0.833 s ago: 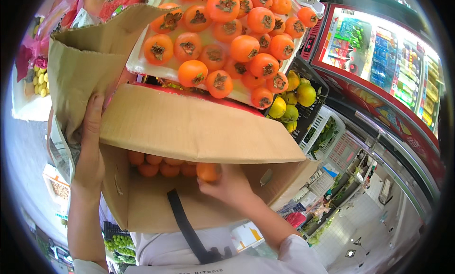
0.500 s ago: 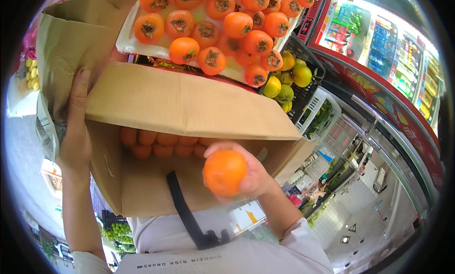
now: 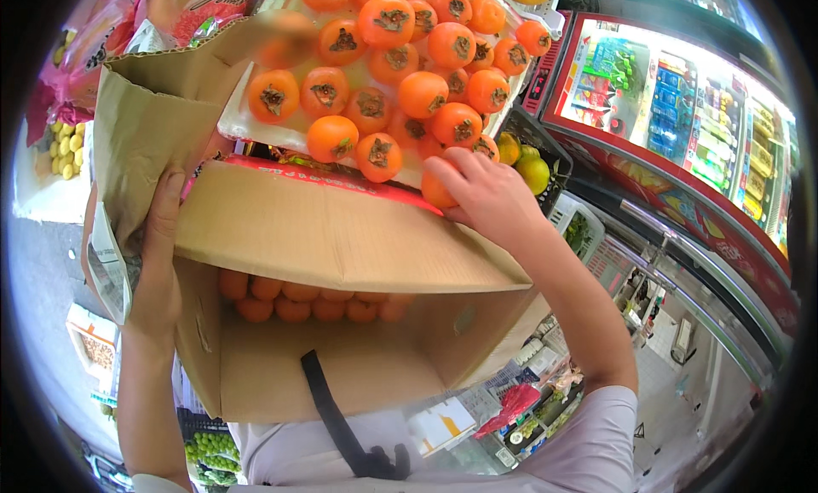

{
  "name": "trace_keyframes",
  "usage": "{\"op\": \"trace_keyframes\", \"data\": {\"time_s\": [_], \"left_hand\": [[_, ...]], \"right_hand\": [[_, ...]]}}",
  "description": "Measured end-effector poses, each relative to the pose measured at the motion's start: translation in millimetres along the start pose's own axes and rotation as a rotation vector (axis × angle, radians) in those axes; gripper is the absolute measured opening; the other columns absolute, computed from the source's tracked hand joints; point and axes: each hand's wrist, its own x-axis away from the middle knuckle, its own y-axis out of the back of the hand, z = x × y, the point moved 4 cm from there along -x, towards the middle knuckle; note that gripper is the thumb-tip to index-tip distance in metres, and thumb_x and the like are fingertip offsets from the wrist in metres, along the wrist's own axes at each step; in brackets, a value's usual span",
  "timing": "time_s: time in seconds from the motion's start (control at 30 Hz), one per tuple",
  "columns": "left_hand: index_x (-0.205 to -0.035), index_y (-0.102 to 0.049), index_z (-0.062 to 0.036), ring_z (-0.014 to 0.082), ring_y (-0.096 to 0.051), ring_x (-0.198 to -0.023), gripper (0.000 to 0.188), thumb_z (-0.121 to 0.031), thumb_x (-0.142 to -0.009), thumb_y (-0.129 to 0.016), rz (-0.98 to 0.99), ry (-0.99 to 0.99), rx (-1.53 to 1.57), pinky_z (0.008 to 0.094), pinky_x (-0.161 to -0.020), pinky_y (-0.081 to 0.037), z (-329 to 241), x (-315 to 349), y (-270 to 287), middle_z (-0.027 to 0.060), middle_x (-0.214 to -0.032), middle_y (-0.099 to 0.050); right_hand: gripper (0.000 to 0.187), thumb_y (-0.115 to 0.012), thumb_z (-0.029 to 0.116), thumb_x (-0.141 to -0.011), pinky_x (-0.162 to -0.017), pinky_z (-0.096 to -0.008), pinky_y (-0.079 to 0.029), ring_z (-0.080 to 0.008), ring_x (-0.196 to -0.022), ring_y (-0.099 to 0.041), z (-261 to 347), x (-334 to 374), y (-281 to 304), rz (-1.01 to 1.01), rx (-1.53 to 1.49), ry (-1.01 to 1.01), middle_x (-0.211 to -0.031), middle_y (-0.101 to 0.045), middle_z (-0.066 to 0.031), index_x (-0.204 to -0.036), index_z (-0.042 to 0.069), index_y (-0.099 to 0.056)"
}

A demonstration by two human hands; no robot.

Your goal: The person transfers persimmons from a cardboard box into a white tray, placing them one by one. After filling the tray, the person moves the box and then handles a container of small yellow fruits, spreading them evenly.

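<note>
At the near right corner of a pale tray (image 3: 243,133) heaped with persimmons, my right hand (image 3: 487,193) closes its fingers over an orange persimmon (image 3: 435,186). Below the tray, a brown cardboard box (image 3: 341,237) is tipped with its opening toward me. Inside it, two rows of persimmons (image 3: 294,309) lie along the far side; the long flap partly hides them. My left hand (image 3: 160,237) grips the box at its left side, thumb lying on the raised side flap (image 3: 141,144). Its other fingers are hidden behind the cardboard.
Green-yellow citrus (image 3: 532,171) fills a dark crate right of the tray. A lit drinks cooler (image 3: 673,118) stands at the far right. Pink plastic bags (image 3: 85,75) and small yellow fruit (image 3: 66,152) are at the left. A black strap (image 3: 328,416) hangs before my shirt, near green grapes (image 3: 211,450).
My right hand has moved from the box's opening, where it held a persimmon, up to the tray's near edge. One more persimmon shows at the lower row's right end. My left hand keeps its grip.
</note>
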Motion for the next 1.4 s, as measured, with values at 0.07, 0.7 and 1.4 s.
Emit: {"op": "trace_keyframes", "data": {"time_s": [0.07, 0.7, 1.4], "left_hand": [[-0.145, -0.066, 0.0048, 0.0227, -0.067, -0.128, 0.042, -0.011, -0.107, -0.076, -0.012, 0.014, -0.003, 0.0381, -0.112, -0.052, 3.3, 1.5, 0.2, 0.0129, -0.141, -0.072], [-0.13, -0.077, 0.0017, 0.0186, -0.074, -0.113, 0.031, -0.011, -0.103, -0.082, -0.069, -0.327, -0.164, 0.0335, -0.103, -0.057, -6.4, -5.5, 4.0, 0.0099, -0.128, -0.079], [-0.133, -0.076, 0.0013, 0.02, -0.072, -0.12, 0.029, -0.004, -0.104, -0.075, 0.032, -0.545, -0.458, 0.0341, -0.109, -0.055, -0.4, -10.8, 16.6, 0.0102, -0.133, -0.077]], "right_hand": [[0.06, -0.077, 0.021, -0.093, -0.092, -0.0439, -0.061, -0.0301, -0.118, -0.069, -3.7, -12.4, -25.4, 0.039, 0.125, 0.103, -0.142, -0.059, -0.0127, -0.148, 0.017, -0.055], [0.031, -0.085, 0.012, -0.085, -0.076, -0.0457, -0.063, -0.0339, -0.085, -0.075, 135.6, 105.8, 56.3, -0.449, -0.685, 0.257, -0.101, -0.077, -0.0151, -0.112, 0.001, -0.074], [0.043, -0.077, 0.022, -0.097, -0.105, -0.0585, -0.052, -0.048, -0.121, -0.068, 118.6, 77.7, -167.1, -0.265, -0.478, -0.818, -0.126, -0.075, -0.0244, -0.136, 0.004, -0.07]]}}
